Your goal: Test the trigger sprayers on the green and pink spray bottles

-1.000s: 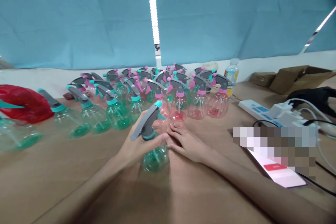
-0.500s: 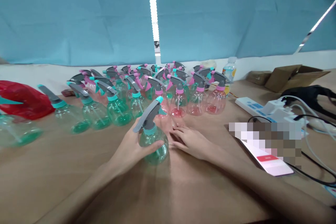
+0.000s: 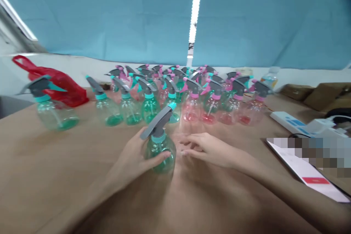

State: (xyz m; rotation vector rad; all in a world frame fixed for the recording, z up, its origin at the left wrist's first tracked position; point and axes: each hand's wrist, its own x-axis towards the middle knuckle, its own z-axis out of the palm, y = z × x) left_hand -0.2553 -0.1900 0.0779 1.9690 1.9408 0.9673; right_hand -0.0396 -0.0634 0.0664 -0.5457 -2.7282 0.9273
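Observation:
My left hand [image 3: 137, 155] is wrapped round the belly of a green spray bottle [image 3: 160, 146] with a grey trigger head and teal collar, standing upright on the brown table [image 3: 68, 175]. My right hand [image 3: 208, 148] lies just right of the bottle, fingers stretched out toward it, holding nothing. Behind them stand several more spray bottles: green ones [image 3: 131, 104] to the left, pink ones [image 3: 208, 108] to the right.
A lone green spray bottle [image 3: 52, 108] stands at the far left before a red plastic bag [image 3: 60, 84]. At the right lie a white power strip [image 3: 290, 122], a white card [image 3: 309, 170] with a red patch, and cardboard boxes [image 3: 315, 93]. A blue curtain hangs behind.
The view has swung to the left, so everything sits further right in frame. My left hand stays on the green bottle; my right hand has lifted slightly beside it.

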